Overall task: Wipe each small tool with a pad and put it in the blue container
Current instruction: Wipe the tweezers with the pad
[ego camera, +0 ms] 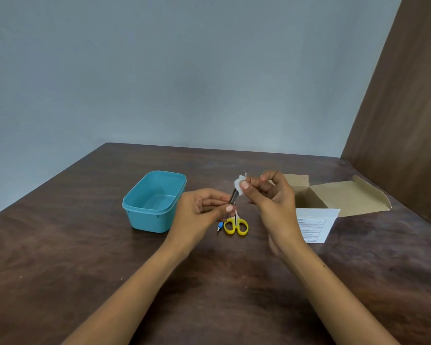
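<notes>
Presently, left hand [204, 210] grips a slim metal tool [233, 196]; right hand [264, 192] pinches the pad [239, 186] around it (wiping step); next, the blue container [157, 195].

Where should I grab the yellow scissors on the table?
Probably by the yellow handle loops, coming from your side of the table. The loops point toward you and lie clear, while the blades run away under the left hand.

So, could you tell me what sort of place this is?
Probably a plain indoor room with a work table: a bare dark wooden table against a blank grey wall, with an open cardboard box on it.
</notes>
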Motion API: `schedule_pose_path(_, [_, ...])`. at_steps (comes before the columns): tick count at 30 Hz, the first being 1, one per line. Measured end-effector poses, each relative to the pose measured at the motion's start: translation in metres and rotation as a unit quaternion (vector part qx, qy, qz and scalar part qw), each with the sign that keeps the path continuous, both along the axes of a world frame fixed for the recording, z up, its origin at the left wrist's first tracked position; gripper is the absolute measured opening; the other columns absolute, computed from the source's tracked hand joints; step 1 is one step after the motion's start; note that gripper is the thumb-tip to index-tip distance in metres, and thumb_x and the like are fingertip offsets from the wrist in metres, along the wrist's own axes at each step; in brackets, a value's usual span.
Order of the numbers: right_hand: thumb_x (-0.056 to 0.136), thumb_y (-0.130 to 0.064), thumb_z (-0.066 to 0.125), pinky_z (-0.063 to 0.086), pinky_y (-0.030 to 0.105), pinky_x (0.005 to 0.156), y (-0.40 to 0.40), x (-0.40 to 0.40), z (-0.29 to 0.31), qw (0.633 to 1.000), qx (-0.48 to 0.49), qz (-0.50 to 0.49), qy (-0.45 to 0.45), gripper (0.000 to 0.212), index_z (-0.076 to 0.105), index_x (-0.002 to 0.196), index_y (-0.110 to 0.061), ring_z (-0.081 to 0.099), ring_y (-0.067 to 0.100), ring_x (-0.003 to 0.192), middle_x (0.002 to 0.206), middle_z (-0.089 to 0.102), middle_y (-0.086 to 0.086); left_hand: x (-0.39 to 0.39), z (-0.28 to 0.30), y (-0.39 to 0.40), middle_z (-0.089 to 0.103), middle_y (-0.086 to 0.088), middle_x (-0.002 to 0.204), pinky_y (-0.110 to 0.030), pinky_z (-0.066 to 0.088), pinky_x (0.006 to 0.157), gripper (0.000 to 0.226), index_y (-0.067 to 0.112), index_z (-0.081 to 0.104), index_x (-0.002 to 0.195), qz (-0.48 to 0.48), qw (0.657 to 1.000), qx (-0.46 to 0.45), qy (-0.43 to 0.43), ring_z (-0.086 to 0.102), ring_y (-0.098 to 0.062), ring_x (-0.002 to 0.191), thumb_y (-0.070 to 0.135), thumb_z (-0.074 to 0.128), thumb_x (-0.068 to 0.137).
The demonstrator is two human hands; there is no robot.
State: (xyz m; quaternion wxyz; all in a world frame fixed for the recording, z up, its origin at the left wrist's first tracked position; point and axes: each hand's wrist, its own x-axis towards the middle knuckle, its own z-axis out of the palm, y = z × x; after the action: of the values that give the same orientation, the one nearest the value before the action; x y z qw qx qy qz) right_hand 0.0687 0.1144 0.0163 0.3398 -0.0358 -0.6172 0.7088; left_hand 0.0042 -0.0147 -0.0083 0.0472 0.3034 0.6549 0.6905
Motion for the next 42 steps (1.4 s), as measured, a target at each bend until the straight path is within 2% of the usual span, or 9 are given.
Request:
schedule_pose_path(6, [0.076, -0.002, 0.074, 0.055, 0.029, 0.076, 0.001, -0.003, -0.009, 0.994, 0.092, -0.024, -0.048, 0.032, 0.047, 0.086, -0.016, 0.071, 0.014, 0.084, 0.085, 0.073, 0.006, -0.001, -0.001, -0.002, 0.075, -0.005, 0.077, -0.019, 0.055, 0.058, 0.012, 0.006, 0.072, 0.090, 0.033, 0.998, -0.016, 0.046, 0.072, -0.015, 0.069, 0.002, 0.070, 0.079])
schedule_pose_path(10, [0.068, 0.001, 0.080, 0.057, 0.041, 0.076, 0.000, -0.002, -0.012, 0.995, 0.075, -0.015, -0.061, 0.042, 0.045, 0.085, -0.014, 0.072, 0.022, 0.082, 0.083, 0.074, 0.012, -0.001, -0.001, -0.002, 0.074, -0.001, 0.075, -0.015, 0.051, 0.055, 0.013, 0.009, 0.073, 0.092, 0.056, 0.993, -0.050, 0.096, 0.071, -0.010, 0.069, 0.004, 0.070, 0.080])
schedule_pose_path(13, [0.065, 0.001, 0.081, 0.057, 0.039, 0.074, 0.002, -0.001, -0.011, 0.997, 0.043, -0.017, -0.066, 0.044, 0.045, 0.083, -0.015, 0.072, 0.021, 0.078, 0.081, 0.074, 0.012, 0.000, 0.001, -0.003, 0.074, -0.001, 0.077, -0.014, 0.052, 0.056, 0.014, 0.012, 0.073, 0.091, 0.063, 0.989, -0.069, 0.118, 0.071, -0.008, 0.069, 0.005, 0.071, 0.080])
schedule_pose_path(18, [0.068, 0.000, 0.079, 0.053, 0.028, 0.068, 0.005, 0.001, -0.002, 0.998, -0.035, -0.021, -0.037, 0.040, 0.046, 0.084, -0.018, 0.071, 0.016, 0.076, 0.083, 0.073, 0.012, -0.001, 0.003, -0.004, 0.074, -0.004, 0.076, -0.016, 0.052, 0.057, 0.015, 0.011, 0.073, 0.093, 0.033, 0.993, -0.069, 0.088, 0.071, -0.011, 0.069, 0.005, 0.070, 0.079])
schedule_pose_path(28, [0.064, 0.001, 0.082, 0.058, 0.038, 0.076, -0.003, 0.002, -0.009, 0.997, 0.056, -0.034, -0.043, 0.044, 0.045, 0.082, -0.013, 0.073, 0.022, 0.078, 0.080, 0.074, 0.011, 0.001, 0.004, -0.005, 0.073, 0.004, 0.079, -0.012, 0.051, 0.056, 0.017, 0.014, 0.073, 0.095, 0.074, 0.987, -0.071, 0.122, 0.069, -0.004, 0.070, 0.006, 0.069, 0.081])
schedule_pose_path(32, [0.062, 0.000, 0.083, 0.057, 0.028, 0.070, -0.003, 0.003, -0.003, 0.997, 0.040, -0.057, -0.031, 0.045, 0.046, 0.081, -0.016, 0.073, 0.019, 0.074, 0.076, 0.074, 0.008, 0.002, 0.006, -0.005, 0.073, 0.004, 0.080, -0.011, 0.050, 0.055, 0.017, 0.013, 0.073, 0.096, 0.070, 0.987, -0.072, 0.122, 0.069, -0.003, 0.070, 0.005, 0.069, 0.080])
schedule_pose_path(35, [0.063, 0.002, 0.082, 0.054, 0.022, 0.067, 0.000, 0.005, 0.003, 0.997, -0.018, -0.070, -0.008, 0.045, 0.046, 0.084, -0.015, 0.072, 0.017, 0.073, 0.073, 0.074, 0.005, 0.001, 0.005, -0.005, 0.074, 0.001, 0.079, -0.012, 0.050, 0.056, 0.016, 0.011, 0.074, 0.095, 0.066, 0.987, -0.080, 0.119, 0.070, -0.007, 0.070, 0.006, 0.070, 0.080])
schedule_pose_path(39, [0.064, 0.002, 0.081, 0.055, 0.029, 0.076, 0.001, 0.005, 0.005, 0.996, -0.063, -0.069, 0.012, 0.046, 0.044, 0.086, -0.013, 0.073, 0.021, 0.078, 0.078, 0.074, 0.011, 0.000, 0.005, -0.005, 0.075, -0.004, 0.082, -0.015, 0.052, 0.059, 0.017, 0.011, 0.074, 0.095, 0.046, 0.991, -0.079, 0.098, 0.070, -0.012, 0.070, 0.006, 0.069, 0.080])
schedule_pose_path(42, [0.064, 0.001, 0.081, 0.056, 0.034, 0.080, 0.000, 0.005, 0.005, 0.995, -0.066, -0.076, 0.017, 0.044, 0.044, 0.085, -0.014, 0.072, 0.021, 0.079, 0.079, 0.074, 0.011, 0.000, 0.009, -0.006, 0.076, 0.000, 0.081, -0.017, 0.054, 0.063, 0.021, 0.016, 0.073, 0.093, 0.020, 0.997, -0.052, 0.062, 0.071, -0.012, 0.071, 0.001, 0.068, 0.080])
